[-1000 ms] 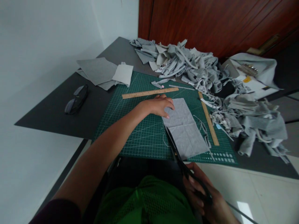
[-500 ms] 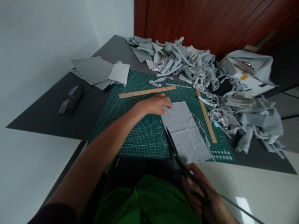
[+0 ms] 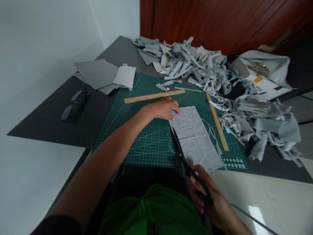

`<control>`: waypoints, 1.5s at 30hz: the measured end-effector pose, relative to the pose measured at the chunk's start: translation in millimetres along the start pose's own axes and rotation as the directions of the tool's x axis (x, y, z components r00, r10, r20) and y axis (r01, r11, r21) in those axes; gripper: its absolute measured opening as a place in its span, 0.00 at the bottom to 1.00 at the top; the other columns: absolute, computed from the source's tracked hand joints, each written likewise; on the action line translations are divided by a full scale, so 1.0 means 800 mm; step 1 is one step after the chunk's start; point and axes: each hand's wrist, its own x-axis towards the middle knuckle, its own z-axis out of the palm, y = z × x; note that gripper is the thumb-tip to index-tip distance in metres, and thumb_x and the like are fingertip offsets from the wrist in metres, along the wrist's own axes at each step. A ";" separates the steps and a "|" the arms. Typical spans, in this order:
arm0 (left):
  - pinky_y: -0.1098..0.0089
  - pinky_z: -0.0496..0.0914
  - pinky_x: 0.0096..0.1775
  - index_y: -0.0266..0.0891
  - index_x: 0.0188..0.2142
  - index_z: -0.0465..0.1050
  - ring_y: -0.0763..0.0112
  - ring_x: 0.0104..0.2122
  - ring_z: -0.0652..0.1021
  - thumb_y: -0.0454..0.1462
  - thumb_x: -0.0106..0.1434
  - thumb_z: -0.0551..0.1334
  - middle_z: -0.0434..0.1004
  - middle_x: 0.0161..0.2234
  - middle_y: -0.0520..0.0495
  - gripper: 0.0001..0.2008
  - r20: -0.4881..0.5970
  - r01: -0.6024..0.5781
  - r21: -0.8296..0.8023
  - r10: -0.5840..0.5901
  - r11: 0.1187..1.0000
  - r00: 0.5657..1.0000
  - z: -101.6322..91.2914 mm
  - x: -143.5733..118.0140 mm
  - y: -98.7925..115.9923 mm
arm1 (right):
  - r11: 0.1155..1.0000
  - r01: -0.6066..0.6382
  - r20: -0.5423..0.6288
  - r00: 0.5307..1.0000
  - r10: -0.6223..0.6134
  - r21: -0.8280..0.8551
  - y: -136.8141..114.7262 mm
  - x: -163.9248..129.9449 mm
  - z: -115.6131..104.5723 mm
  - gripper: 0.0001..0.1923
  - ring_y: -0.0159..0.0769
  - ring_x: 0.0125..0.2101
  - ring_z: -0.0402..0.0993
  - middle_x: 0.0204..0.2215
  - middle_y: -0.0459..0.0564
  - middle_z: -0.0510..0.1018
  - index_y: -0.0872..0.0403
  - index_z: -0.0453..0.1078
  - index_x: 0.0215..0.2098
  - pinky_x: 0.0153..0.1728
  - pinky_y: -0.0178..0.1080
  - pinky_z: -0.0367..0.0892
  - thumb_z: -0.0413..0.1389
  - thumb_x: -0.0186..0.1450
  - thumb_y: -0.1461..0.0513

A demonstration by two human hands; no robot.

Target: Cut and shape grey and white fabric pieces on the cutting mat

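Two hands of yours meet at one grey cloth (image 3: 198,137), which lies on the green cutting mat (image 3: 149,140) with its near end reaching past the mat's near edge. Your left hand (image 3: 164,108) is at the cloth's upper left corner, its fingers bent and close together, the thumb slightly apart from the forefinger (whether they pinch the corner or only press it down, you cannot tell from here). Your right hand (image 3: 207,189) has its fingers curled around the handles of the black scissors (image 3: 181,155). The blades run along the cloth's left edge, tips pointing toward your left hand and short of it.

Beyond your left hand you have one wooden ruler (image 3: 154,96); a second ruler (image 3: 217,122) lies to the right of the cloth. Folded glasses (image 3: 74,105) rest on the dark table (image 3: 44,125) to your left, and a heap of grey scraps (image 3: 195,63) fills the far side.
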 end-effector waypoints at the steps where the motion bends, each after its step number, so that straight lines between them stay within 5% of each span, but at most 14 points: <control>1: 0.58 0.63 0.59 0.45 0.53 0.81 0.54 0.55 0.73 0.42 0.59 0.68 0.77 0.57 0.46 0.22 -0.004 0.001 -0.002 -0.001 1.000 1.000 0.001 0.000 0.000 | 1.000 -0.002 -0.001 1.000 0.002 0.003 0.002 -0.004 -0.002 0.21 0.23 0.17 0.48 0.24 0.36 0.60 0.46 0.67 0.46 0.13 0.27 0.51 0.65 0.65 0.45; 7: 0.58 0.63 0.58 0.47 0.53 0.81 0.54 0.54 0.72 0.43 0.58 0.68 0.77 0.56 0.46 0.22 -0.014 0.007 -0.019 -0.007 1.000 1.000 0.002 0.001 0.000 | 1.000 -0.026 -0.011 1.000 0.026 -0.001 0.013 -0.018 -0.011 0.21 0.24 0.18 0.50 0.26 0.38 0.63 0.46 0.67 0.48 0.14 0.27 0.54 0.64 0.66 0.45; 20: 0.58 0.61 0.60 0.45 0.55 0.81 0.52 0.56 0.71 0.44 0.58 0.67 0.76 0.57 0.45 0.24 0.010 0.011 -0.019 -0.010 1.000 1.000 0.002 0.001 -0.001 | 0.996 0.047 -0.016 0.999 -0.048 -0.081 -0.012 0.015 0.002 0.22 0.23 0.15 0.48 0.21 0.34 0.60 0.46 0.66 0.44 0.12 0.27 0.49 0.67 0.63 0.45; 45: 0.57 0.59 0.60 0.48 0.56 0.80 0.52 0.58 0.69 0.42 0.59 0.68 0.75 0.59 0.46 0.24 0.023 0.020 -0.039 -0.019 0.999 1.000 0.003 0.001 -0.001 | 1.000 -0.001 0.010 1.000 0.000 0.030 -0.021 0.018 -0.005 0.25 0.19 0.14 0.48 0.23 0.34 0.64 0.46 0.65 0.44 0.10 0.23 0.50 0.70 0.60 0.46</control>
